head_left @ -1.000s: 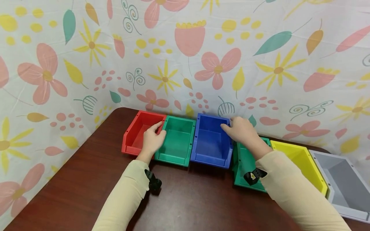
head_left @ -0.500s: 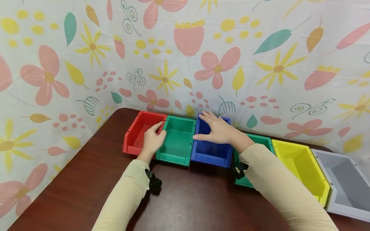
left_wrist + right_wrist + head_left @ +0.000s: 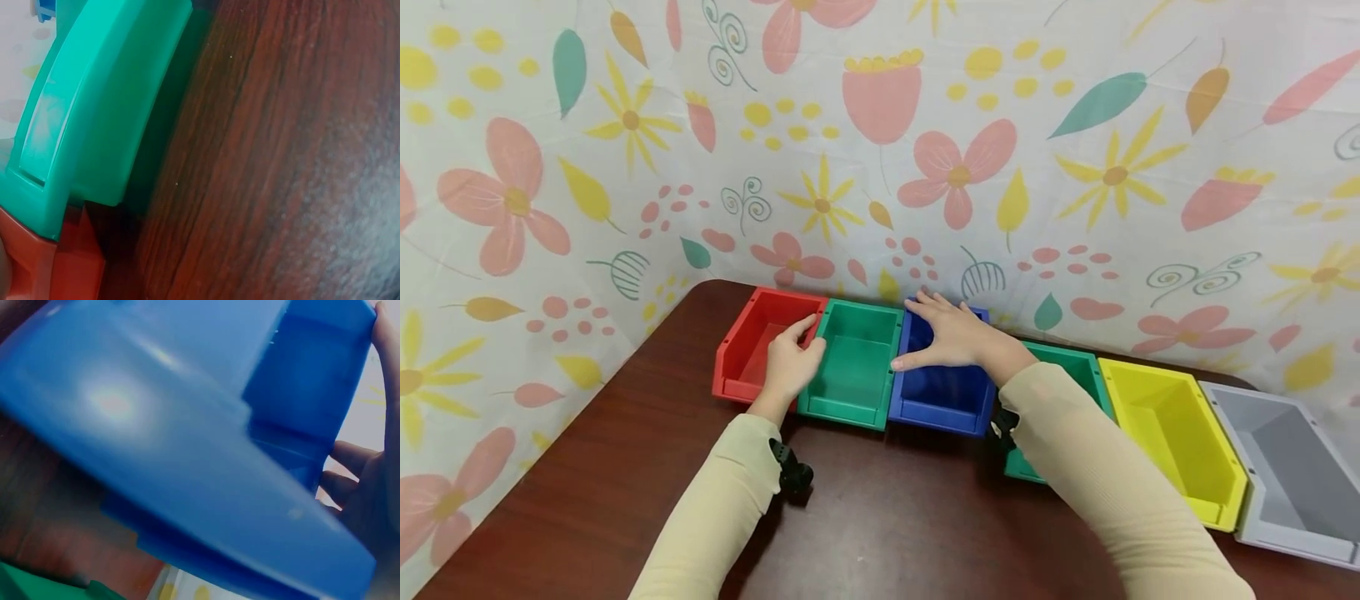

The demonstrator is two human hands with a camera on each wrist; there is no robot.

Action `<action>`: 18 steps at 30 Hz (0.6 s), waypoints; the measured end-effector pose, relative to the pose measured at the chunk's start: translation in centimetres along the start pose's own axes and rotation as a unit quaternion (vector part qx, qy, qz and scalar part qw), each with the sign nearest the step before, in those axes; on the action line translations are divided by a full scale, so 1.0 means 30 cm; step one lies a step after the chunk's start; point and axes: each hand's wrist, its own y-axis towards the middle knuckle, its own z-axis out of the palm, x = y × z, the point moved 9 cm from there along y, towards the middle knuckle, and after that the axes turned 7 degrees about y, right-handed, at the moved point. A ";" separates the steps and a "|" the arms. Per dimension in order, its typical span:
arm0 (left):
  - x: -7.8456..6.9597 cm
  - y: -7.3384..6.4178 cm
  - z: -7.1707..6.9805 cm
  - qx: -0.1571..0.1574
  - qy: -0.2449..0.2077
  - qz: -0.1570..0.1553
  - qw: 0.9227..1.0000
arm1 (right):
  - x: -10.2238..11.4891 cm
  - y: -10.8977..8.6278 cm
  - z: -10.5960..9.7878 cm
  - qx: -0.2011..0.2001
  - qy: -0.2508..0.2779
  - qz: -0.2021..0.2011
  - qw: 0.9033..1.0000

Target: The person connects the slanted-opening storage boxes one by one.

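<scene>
"Blue bin (image 3: pixel 942 392): position?"

"Centre of the head view, mouth up, its left side against a green bin (image 3: pixel 853 367). The right hand (image 3: pixel 953 335) spanned it, fingers spread well apart, tips at the far rim, thumb at the left rim. In the right wrist view, blue plastic filled most of the frame, with fingertips at its edge on the right."

"Left hand (image 3: pixel 792 360)?"

"Left of centre in the head view, over the seam where that green bin met a red bin (image 3: pixel 748 358). Thumb and index tips lay apart at the rims; whether they pinched, I could not tell. The left wrist view had the green lip upper left, red corner lower left, dark wood-grained table (image 3: pixel 865 525) elsewhere."

"Further right, head view?"

"A second green bin (image 3: pixel 1067 364), partly behind the right sleeve (image 3: pixel 1097 458), then a yellow bin (image 3: pixel 1176 433) and a grey bin (image 3: pixel 1300 475). Floral cloth (image 3: pixel 850 192) hung behind the row."
</scene>
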 end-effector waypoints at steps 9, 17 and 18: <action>0.005 0.001 0.004 0.005 0.010 -0.006 1.000 | -0.010 0.003 0.025 0.002 0.013 0.004 1.000; -0.001 -0.004 0.002 0.003 0.013 -0.004 1.000 | -0.009 -0.005 0.030 0.006 0.017 0.027 0.999; -0.001 -0.003 0.000 0.001 0.014 -0.004 1.000 | -0.008 -0.004 0.028 0.005 0.016 0.030 0.999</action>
